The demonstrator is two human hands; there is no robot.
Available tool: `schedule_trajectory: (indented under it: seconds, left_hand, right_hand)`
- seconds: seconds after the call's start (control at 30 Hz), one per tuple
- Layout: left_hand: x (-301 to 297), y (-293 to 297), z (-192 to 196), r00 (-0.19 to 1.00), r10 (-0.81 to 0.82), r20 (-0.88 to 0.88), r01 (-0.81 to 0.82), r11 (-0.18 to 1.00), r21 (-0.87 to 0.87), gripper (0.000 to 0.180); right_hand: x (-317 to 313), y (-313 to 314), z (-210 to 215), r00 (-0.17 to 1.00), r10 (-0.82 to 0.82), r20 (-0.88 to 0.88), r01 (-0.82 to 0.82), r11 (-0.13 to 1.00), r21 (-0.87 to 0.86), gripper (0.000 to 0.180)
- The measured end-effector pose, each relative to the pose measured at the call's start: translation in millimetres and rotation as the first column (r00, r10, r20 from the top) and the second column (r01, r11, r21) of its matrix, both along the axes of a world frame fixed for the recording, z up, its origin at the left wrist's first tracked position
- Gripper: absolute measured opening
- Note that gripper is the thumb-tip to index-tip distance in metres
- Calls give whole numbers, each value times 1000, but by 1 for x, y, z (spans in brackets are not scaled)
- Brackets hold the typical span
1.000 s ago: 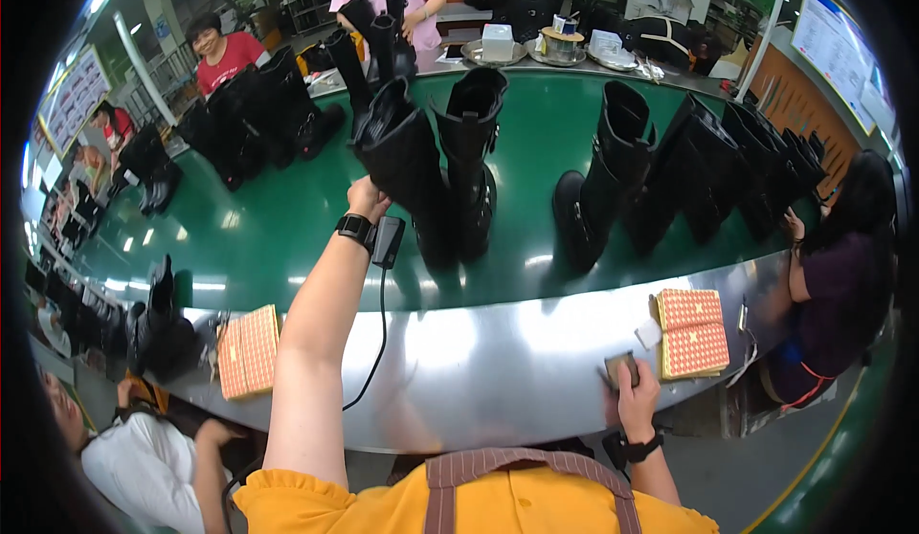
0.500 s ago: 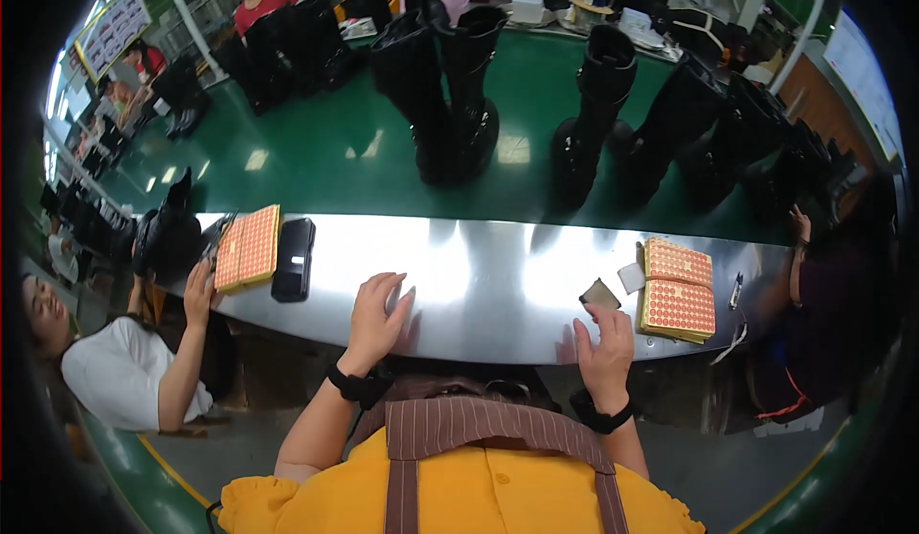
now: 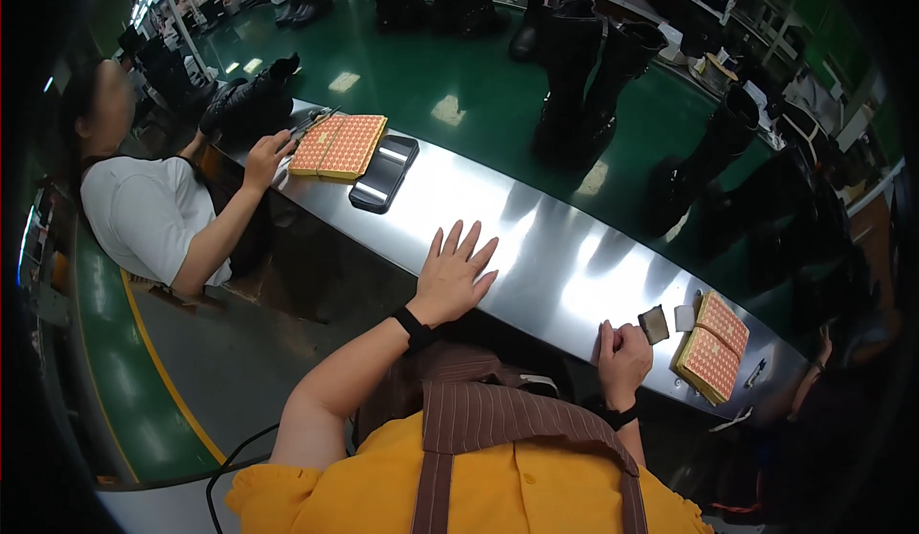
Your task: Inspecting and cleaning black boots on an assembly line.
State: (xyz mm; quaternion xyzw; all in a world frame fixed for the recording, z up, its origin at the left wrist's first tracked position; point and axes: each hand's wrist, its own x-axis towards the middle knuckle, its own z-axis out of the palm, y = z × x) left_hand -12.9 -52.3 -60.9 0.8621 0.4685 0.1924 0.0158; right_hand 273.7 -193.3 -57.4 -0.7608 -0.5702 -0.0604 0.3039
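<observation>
**Hands resting at tabletop edge**

Your left hand (image 3: 455, 276) lies flat, fingers spread, grip released on the steel tabletop (image 3: 536, 237), likely bracing. Your right hand (image 3: 622, 350) is clenched, empty, touching the edge. A dark pad (image 3: 654, 324) sits just beside it at 2 o'clock, within easy reach.

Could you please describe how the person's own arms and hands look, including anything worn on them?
Both forearms are bare. The left hand has a black band around its wrist, and the right hand has a similar black band on its wrist. No gloves and no rings can be seen. Short yellow sleeves cover the upper arms, with a brown striped apron over the shirt.
</observation>
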Motion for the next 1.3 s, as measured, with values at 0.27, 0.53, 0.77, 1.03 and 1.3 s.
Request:
schedule_trajectory:
  seconds: [0.27, 0.53, 0.77, 1.03, 1.3]
  left_hand:
    - [-6, 5, -13, 992, -51, 117, 36, 991, 132, 48]
    - [-5, 7, -15, 986, -81, 144, 51, 978, 202, 44]
    - [-7, 8, -19, 983, -102, 150, 66, 972, 227, 44]
    - [-10, 9, -22, 976, -130, 174, 91, 972, 216, 46]
    - [-16, 7, -2, 985, -156, 75, 153, 987, 43, 51]
  right_hand:
    - [-1, 0, -11, 999, -53, 15, 51, 995, 90, 40]
    - [-1, 0, -17, 995, -87, 46, 79, 985, 156, 38]
    - [0, 0, -20, 991, -131, 39, 127, 988, 93, 36]
    - [-2, 2, -18, 988, -152, 30, 150, 986, 74, 36]
    - [-3, 2, -17, 992, -121, 42, 118, 990, 81, 37]
